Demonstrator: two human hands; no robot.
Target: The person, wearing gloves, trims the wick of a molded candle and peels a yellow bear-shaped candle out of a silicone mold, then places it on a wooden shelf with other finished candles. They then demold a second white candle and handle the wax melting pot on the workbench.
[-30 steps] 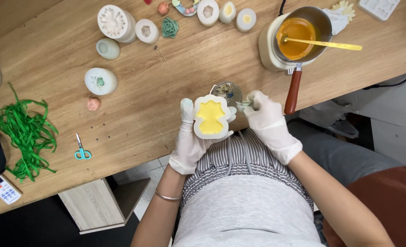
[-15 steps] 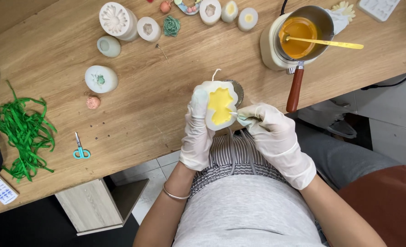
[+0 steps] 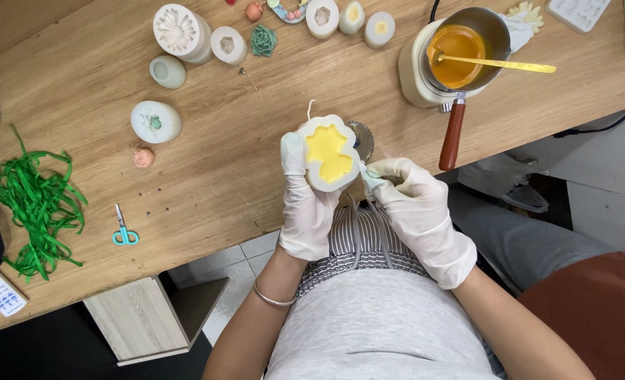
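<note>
Nearest in: left hand (image 3: 305, 204), white glove, fingers wrapped round the white silicone mould filled w/ yellow wax (image 3: 329, 153), thumb pressed on its left rim. Half a sec back the mould faced more rightward; now it's turned up flat to the camera, wax face fully showing, wick poking out the far end. Reads like the set wax is being checked or worked loose at the rim.

Right hand (image 3: 412, 204), also gloved, has slid in against the mould's near-right edge, fingertips pinched together on a thin pale bit there; can't tell exactly what it is.

Mould is held in the air just over the near edge of the wooden table (image 3: 214, 176), above the lap, so a slip drops it off the table.

Further out: small round metal dish (image 3: 362, 138) right behind the mould. Left, blue-handled scissors (image 3: 124, 233) and green ribbon heap (image 3: 34, 204), well apart. Right-far, cream melting pot w/ orange wax (image 3: 453, 56), its brown handle near the right hand. Open wood between scissors and mould.
</note>
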